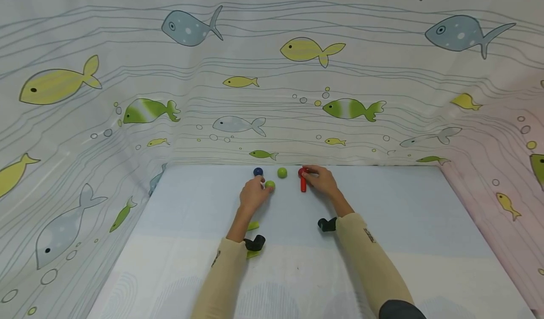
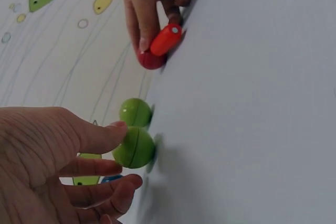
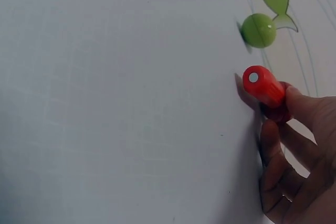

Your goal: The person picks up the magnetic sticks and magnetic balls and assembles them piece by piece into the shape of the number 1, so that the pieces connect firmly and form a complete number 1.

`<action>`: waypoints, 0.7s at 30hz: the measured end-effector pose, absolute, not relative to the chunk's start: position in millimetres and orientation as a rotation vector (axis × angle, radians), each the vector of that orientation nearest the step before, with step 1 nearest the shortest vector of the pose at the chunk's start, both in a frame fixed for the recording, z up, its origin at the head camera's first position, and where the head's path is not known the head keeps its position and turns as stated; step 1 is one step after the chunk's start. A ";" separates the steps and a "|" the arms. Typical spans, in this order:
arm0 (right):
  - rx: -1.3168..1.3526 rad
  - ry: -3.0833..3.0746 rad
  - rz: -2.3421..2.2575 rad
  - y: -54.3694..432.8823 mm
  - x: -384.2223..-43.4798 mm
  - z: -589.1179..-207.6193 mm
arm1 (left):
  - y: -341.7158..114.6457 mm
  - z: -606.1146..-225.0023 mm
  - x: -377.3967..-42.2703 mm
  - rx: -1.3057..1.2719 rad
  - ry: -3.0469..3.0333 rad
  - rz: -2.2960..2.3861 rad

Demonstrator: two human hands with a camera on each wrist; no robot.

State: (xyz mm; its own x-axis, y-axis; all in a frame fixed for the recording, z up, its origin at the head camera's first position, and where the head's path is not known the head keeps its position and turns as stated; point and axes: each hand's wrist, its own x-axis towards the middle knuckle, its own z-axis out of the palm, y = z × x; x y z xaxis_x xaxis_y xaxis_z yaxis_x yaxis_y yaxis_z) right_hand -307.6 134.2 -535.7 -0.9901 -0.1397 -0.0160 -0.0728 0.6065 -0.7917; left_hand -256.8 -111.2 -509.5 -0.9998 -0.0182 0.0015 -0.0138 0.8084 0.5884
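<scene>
Red peg [image 1: 303, 185] | right hand [image 1: 324, 181] grips | no writing legible

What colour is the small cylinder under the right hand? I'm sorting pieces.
Orange-red cylinder, with a white dot on its end; right wrist view shows it best.

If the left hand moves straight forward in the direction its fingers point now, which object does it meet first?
Probably the near green ball: the left hand already has its fingers at it. Beyond lie the blue ball and the other green ball; which one comes next in that line is unclear.
</scene>
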 end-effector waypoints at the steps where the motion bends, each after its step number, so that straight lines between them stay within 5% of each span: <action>1: -0.177 2.744 -1.347 133.9 -307.4 -535.1 | -110.6 -509.4 -257.0 0.026 -2.980 -0.972; 21: -0.075 2.768 -1.256 130.6 -305.8 -533.6 | -102.0 -516.8 -254.2 -0.052 -2.912 -1.088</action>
